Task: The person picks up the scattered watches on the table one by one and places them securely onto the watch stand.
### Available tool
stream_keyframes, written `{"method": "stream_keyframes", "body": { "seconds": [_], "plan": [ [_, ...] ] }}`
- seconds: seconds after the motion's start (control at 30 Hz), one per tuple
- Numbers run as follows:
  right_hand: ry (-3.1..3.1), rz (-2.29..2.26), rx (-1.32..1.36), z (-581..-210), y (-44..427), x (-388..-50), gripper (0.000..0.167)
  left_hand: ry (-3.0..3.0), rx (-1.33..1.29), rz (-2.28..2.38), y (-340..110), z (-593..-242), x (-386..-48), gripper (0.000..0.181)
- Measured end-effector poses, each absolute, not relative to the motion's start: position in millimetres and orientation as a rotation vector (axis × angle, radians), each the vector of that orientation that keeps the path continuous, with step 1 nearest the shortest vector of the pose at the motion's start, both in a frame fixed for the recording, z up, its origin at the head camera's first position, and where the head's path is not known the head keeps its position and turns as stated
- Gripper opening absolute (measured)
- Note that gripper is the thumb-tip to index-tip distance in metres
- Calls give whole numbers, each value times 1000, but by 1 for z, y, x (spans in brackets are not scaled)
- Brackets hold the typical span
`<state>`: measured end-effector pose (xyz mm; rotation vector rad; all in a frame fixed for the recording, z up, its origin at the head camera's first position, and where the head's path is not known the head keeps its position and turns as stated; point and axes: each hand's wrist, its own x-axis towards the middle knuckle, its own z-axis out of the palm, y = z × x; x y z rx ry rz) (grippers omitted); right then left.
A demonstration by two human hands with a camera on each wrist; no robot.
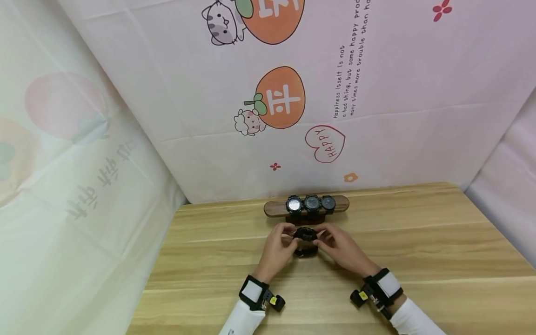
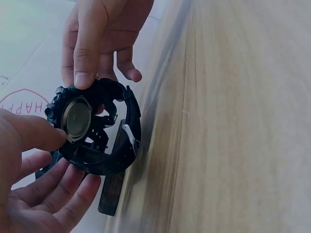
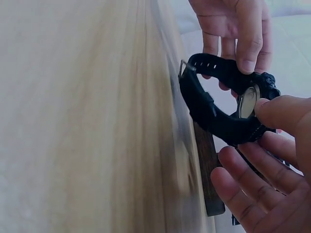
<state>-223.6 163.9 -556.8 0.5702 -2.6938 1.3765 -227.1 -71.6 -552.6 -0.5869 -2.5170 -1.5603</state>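
Observation:
Between my two hands is a black wristwatch [image 1: 306, 234] with its strap buckled into a loop. My left hand [image 1: 277, 247] pinches one side of the watch case, and my right hand [image 1: 340, 247] pinches the other. Both wrist views show the round metal case back [image 2: 77, 119] facing toward me, thumbs near its edge. The strap [image 3: 206, 109] hangs below the case as a closed ring, its metal buckle [image 2: 130, 136] visible. Just beyond the hands stands a wooden watch stand [image 1: 274, 209] carrying three black watches [image 1: 311, 203] side by side.
The wood-grain table [image 1: 201, 279] stretches to both sides of the arms. Behind it hangs a white printed cloth [image 1: 201, 163], and another cloth [image 1: 83, 260] covers the left side. Each wrist wears a strapped camera [image 1: 276, 302].

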Motion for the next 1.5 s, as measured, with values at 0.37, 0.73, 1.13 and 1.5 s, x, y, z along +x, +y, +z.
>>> {"method": "stream_keyframes", "body": {
  "seconds": [0.37,0.73,1.13,1.5],
  "plan": [
    [-2657,1357,574,-553,165,-221,39,-2481,-679,-1562,-71,-555,-227,36],
    [-2536,1346,683,-556,166,-224,46,-2555,-688,-1509,-71,-555,-226,50],
    [-2499,1359,707,-554,165,-225,40,-2534,-669,-1563,-69,-553,-224,44],
    [-2468,1313,680,-554,166,-224,35,-2437,-709,-1700,-66,-554,-221,45]
  ]
}}
